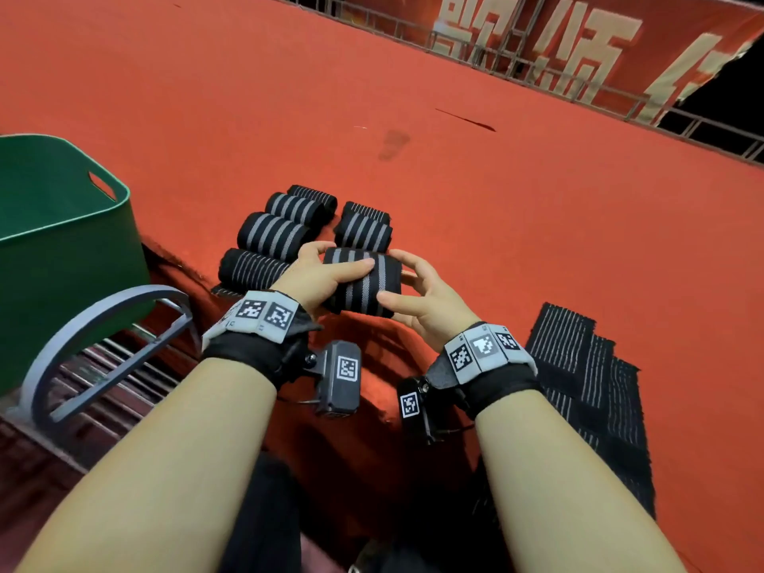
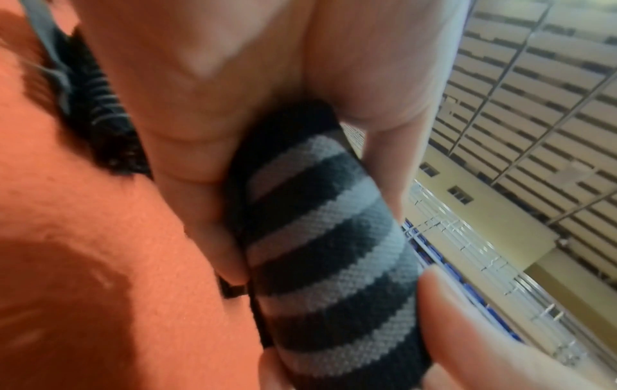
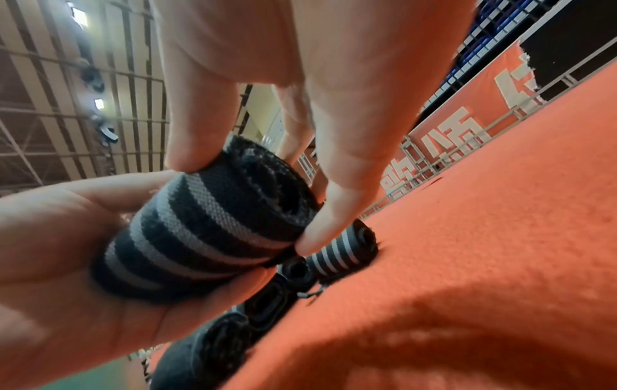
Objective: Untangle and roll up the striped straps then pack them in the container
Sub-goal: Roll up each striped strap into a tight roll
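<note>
A rolled black strap with grey stripes is held above the red surface between both hands. My left hand wraps its fingers over the roll's left end. My right hand pinches the right end, thumb and fingers on the coiled edge. Several finished rolls lie in two rows just beyond the hands, and some show below the held roll as finished rolls. Flat unrolled straps lie at the right. The green container stands at the left.
The red carpeted surface stretches far ahead and right. A grey metal frame and a step edge sit at the lower left by the container. A railing with a red banner borders the far side.
</note>
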{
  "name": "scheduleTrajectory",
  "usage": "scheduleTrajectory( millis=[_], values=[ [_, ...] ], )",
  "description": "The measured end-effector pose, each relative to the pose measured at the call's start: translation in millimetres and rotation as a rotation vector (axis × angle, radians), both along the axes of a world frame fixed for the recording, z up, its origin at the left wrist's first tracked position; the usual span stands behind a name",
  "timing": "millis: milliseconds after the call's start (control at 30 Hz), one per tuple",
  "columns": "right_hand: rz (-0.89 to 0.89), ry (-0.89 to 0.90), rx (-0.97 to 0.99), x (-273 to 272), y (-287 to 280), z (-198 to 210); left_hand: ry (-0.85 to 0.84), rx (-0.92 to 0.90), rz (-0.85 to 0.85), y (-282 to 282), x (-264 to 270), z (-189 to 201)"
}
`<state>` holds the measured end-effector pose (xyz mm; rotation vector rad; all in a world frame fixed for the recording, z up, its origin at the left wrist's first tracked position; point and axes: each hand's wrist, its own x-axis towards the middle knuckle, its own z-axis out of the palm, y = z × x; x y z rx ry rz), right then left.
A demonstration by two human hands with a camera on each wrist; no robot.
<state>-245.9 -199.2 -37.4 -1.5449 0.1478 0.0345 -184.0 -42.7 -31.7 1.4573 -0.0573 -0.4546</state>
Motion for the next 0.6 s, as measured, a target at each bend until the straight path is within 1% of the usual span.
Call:
scheduleTrajectory(
  millis=[100, 200, 267, 400, 500, 600],
  values=[
    [0.005, 0.010, -0.022, 23, -6, -10, -0.038, 0.148, -0.005, -10, 33, -19],
    [-0.005, 0.011, -0.082, 46, -12, -22, -0.124, 0.360, -0.022, -18, 43, -9],
    [-0.007, 0.014, -0.102, 60, -15, -28, -0.166, 0.466, -0.010, -23, 52, -7],
    [-0.033, 0.018, -0.124, 84, -19, -34, -0.202, 0.544, 0.006, -32, 70, -8],
    [-0.072, 0.039, -0.134, 95, -20, -39, -0.186, 0.593, 0.009, -37, 79, -13],
    [-0.078, 0.066, -0.235, 102, -18, -43, -0.187, 0.645, 0.001, -40, 82, -17]
  ],
)
